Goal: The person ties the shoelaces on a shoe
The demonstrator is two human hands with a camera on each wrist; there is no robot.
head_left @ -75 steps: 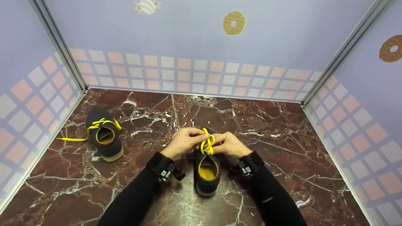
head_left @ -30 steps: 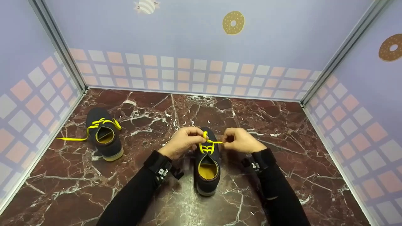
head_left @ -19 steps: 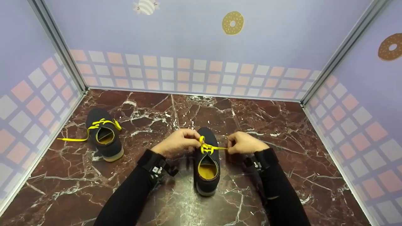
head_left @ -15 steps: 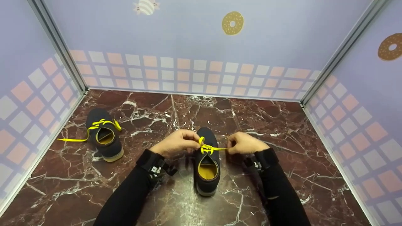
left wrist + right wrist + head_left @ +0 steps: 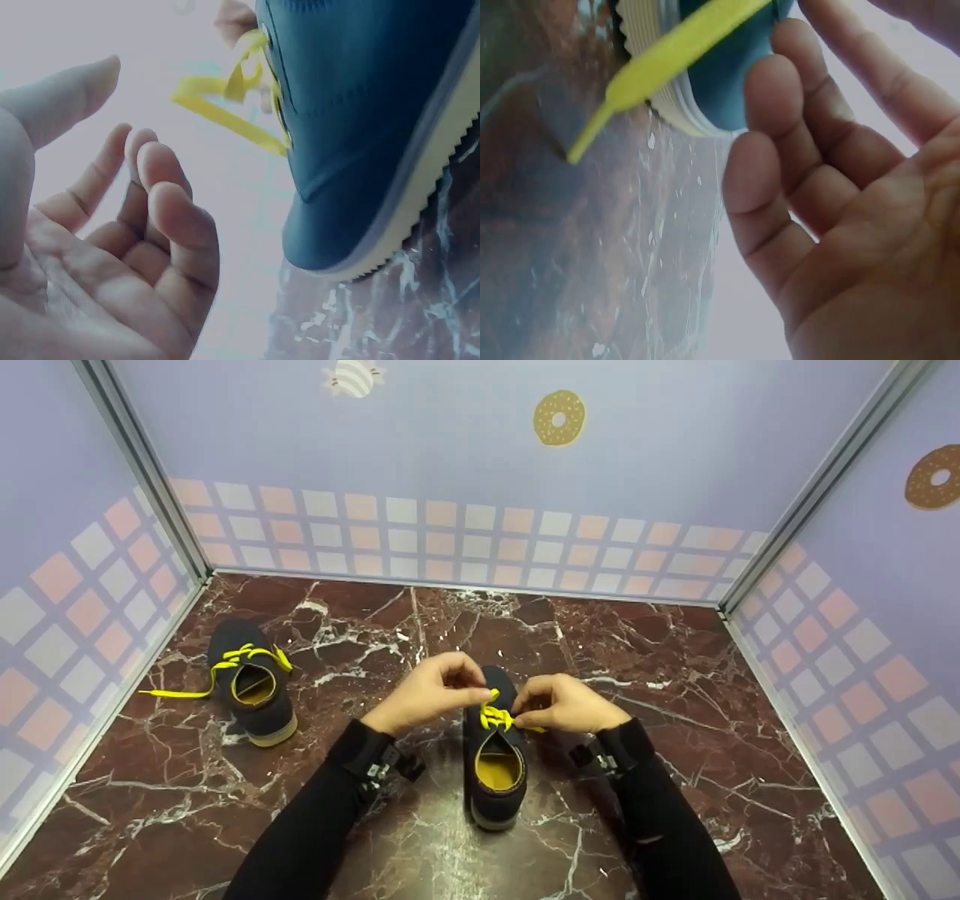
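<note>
A dark sneaker [image 5: 495, 806] with yellow laces stands at front centre in the head view, its toe pointing away. My left hand [image 5: 431, 694] is beside its left side, thumb near a small standing loop of the lace [image 5: 495, 712]. In the left wrist view, the thumb and curved fingers [image 5: 180, 217] are spread apart, with the yellow lace [image 5: 225, 120] clear of them. My right hand [image 5: 566, 705] reaches over the sneaker's right side, thumb and forefinger apart at the lacing. One loose lace end [image 5: 660, 67] hangs out past its relaxed fingers [image 5: 754, 176].
To the left stands the matching dark sneaker [image 5: 259, 720], one yellow lace end [image 5: 176, 694] stretched out leftward. Both rest on a dark red marbled surface [image 5: 637, 652]. Pale purple panels [image 5: 450, 442] with pink and white squares enclose the back and sides.
My right hand has let go of the lace end it pulled rightward and moved left to the lacing. My left hand has released the loop and shifted slightly away from me.
</note>
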